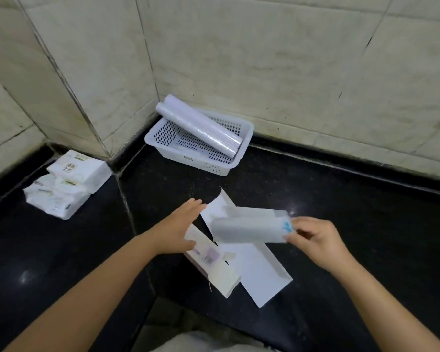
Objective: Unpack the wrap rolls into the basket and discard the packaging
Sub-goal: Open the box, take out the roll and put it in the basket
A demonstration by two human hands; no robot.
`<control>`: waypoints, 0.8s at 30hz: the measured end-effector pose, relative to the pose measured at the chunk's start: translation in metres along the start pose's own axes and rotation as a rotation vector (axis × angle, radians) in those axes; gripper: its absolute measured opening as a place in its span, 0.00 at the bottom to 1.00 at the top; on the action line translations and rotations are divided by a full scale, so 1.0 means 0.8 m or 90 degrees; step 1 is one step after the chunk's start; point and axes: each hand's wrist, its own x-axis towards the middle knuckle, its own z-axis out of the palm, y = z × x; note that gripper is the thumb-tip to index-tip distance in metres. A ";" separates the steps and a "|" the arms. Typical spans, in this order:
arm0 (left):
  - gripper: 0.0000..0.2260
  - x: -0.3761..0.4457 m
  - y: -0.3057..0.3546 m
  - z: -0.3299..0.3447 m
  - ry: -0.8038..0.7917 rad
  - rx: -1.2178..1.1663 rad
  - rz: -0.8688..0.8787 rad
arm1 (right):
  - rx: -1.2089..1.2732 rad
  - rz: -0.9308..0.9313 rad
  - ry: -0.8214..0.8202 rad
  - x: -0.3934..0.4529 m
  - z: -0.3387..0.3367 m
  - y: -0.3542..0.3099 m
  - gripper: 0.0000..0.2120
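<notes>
- Counter [328,212]: black polished stone, glossy w/ light glints, runs into a corner; pale grout seam crosses it diagonally at left.
- Walls [264,59]: large beige marbled tiles, dark grout lines, some grime near the base.
- Basket [201,162]: white plastic, rectangular, perforated sides and floor; sits in the corner against the back wall.
- Rolls [198,125]: two, smooth glossy film, pale lilac-white cylinders; side by side in the basket, laid diagonally, upper ends propped over the rear rim.
- Third roll [247,229]: matte grey-white cylinder, blurred, blue marks at its right end; held above the counter over the opened packaging, well apart from the basket.
- Right hand [315,240]: fingers curled, pinching the third roll's right end.
- Left hand [179,227]: fingers straight, resting on the box, thumb across its top.
- Box [211,265]: white card, long and flat, barcode label + lilac patch, end flap open.
- Sleeve [262,273]: white card sheet, unfolded flat on the counter, just beside the box.
- Tissue packs [66,184]: soft white plastic-wrapped, stacked at left by the wall.
</notes>
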 end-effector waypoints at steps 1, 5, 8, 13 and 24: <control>0.40 -0.002 0.010 -0.010 0.022 -0.087 0.026 | -0.039 -0.066 -0.019 0.001 0.001 -0.006 0.04; 0.42 -0.005 0.042 -0.048 -0.048 -0.168 0.083 | -0.065 -0.215 -0.086 0.007 0.010 -0.032 0.08; 0.34 -0.009 0.058 -0.051 -0.167 -0.141 0.069 | -0.031 -0.259 -0.083 0.009 0.015 -0.048 0.19; 0.17 -0.019 0.060 -0.025 0.031 -0.057 0.030 | 0.009 -0.092 0.068 0.020 0.035 -0.035 0.01; 0.37 -0.013 0.012 -0.010 0.440 0.266 0.081 | 0.427 0.351 0.015 0.082 0.085 -0.065 0.10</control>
